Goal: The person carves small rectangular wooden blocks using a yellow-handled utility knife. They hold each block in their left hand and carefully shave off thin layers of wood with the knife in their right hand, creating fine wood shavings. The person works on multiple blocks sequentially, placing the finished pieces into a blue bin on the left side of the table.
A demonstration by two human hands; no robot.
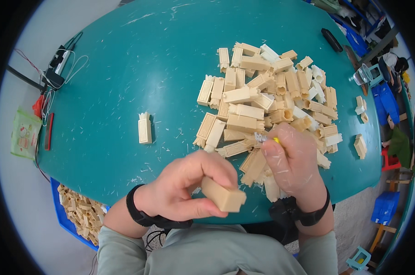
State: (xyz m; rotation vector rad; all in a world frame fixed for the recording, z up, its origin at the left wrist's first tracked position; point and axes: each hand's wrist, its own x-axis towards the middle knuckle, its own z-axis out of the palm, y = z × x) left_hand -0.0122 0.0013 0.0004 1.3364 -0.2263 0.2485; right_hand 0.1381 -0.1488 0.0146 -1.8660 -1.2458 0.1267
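Observation:
My left hand grips a beige rectangular plastic block between thumb and fingers, just above the table's near edge. One end of that block faces down and to the right. My right hand is closed round a small tool, of which a yellow part shows and a pale, shiny tip sticks out to the left; its exact kind is hidden by the fingers. Behind and beneath this hand spreads a heaped pile of similar beige and white plastic blocks, several with jagged, toothed ends. A single block stands apart on the left.
White shavings litter the green table. Loose blocks lie at the right edge, near a clear cup and a black cylinder. A blue bin of small beige parts sits lower left; a power strip with cables is upper left.

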